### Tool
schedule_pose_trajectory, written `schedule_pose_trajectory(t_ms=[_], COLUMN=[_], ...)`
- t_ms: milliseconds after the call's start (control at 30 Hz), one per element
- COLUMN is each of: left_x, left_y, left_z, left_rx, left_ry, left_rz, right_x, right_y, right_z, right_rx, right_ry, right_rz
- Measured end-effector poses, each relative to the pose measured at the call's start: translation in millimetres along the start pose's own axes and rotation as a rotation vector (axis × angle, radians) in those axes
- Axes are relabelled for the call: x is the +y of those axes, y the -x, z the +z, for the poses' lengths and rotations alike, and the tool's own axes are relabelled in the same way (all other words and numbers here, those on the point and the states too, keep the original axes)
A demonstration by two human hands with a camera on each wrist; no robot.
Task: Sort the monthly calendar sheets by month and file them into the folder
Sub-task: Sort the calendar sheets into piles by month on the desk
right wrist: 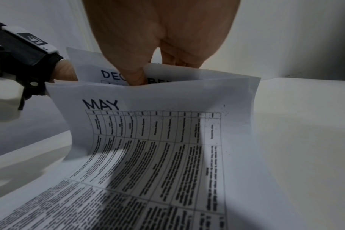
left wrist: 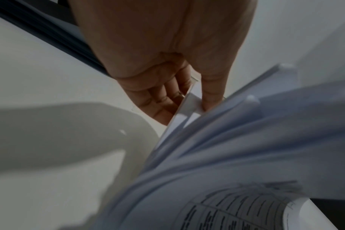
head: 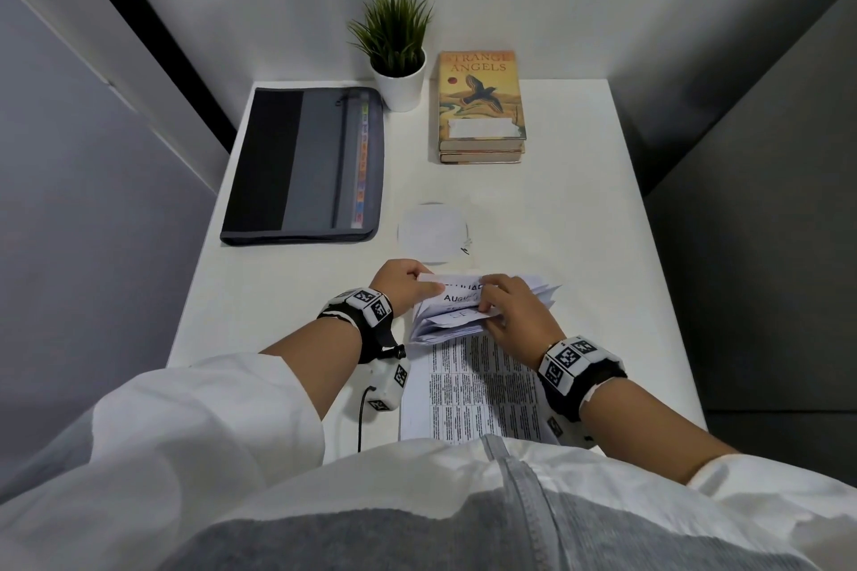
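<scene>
A stack of white calendar sheets lies at the table's front centre, its far ends lifted and fanned. My left hand pinches the upper left edges of several sheets between thumb and fingers. My right hand grips the fan from the right. Its thumb is tucked between the front MAY sheet and a DECEMBER sheet behind it. An AUGUST heading shows in the head view. The dark grey folder lies closed at the back left, coloured tabs along its right side.
A potted plant stands at the back centre, with two stacked books to its right. A small white paper on a round pad lies just beyond my hands. Walls close in on the table at left, right and back.
</scene>
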State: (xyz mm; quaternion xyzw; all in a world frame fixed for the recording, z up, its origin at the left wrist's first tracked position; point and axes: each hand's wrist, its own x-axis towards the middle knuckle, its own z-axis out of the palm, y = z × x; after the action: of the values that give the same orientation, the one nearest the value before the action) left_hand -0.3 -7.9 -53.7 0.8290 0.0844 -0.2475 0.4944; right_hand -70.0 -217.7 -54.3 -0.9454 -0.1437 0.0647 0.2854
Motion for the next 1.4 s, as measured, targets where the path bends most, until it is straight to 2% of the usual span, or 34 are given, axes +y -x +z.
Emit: schedule_pose_trajectory(t_ms=[200,300,567,700,833,1133,1400], left_x=[-1.9,-3.7,-2.7,-2.7,-4.9,-2.0,-1.9], left_y=[-2.0,-2.5,-0.7,-2.4,-3.4,-2.1,-2.3], left_z=[-2.5,-5.1,-5.1,-6.7,-9.7,-8.0,-11.0], left_rx=[0.020,0.024,-0.040,-0.015,0.015,-0.049,0.013], left_ry=[0.045,0.038,0.068,0.065,0.043,0.045,0.042], left_rz=[-0.028,-0.025,-0.013,-0.009,-0.007,-0.016,-0.025], right_x=[-1.8,-3.2,-3.6,-3.1,-1.6,-0.7,-2.0], right_y=[0.2,-0.4,-2.2,-2.2,-0.4,-4.7,-4.1], right_z=[-1.4,-2.6,-0.1,0.8,0.5,1.9,-0.1], right_rx=[0.019,-0.002,0.000,0.014,0.014,0.021,0.029], right_ry=[0.020,-0.028,-0.018,0.051,-0.015,0.027,-0.029], right_rz=[-0.029,0.015,-0.020,-0.051,-0.005,-0.041,-0.027])
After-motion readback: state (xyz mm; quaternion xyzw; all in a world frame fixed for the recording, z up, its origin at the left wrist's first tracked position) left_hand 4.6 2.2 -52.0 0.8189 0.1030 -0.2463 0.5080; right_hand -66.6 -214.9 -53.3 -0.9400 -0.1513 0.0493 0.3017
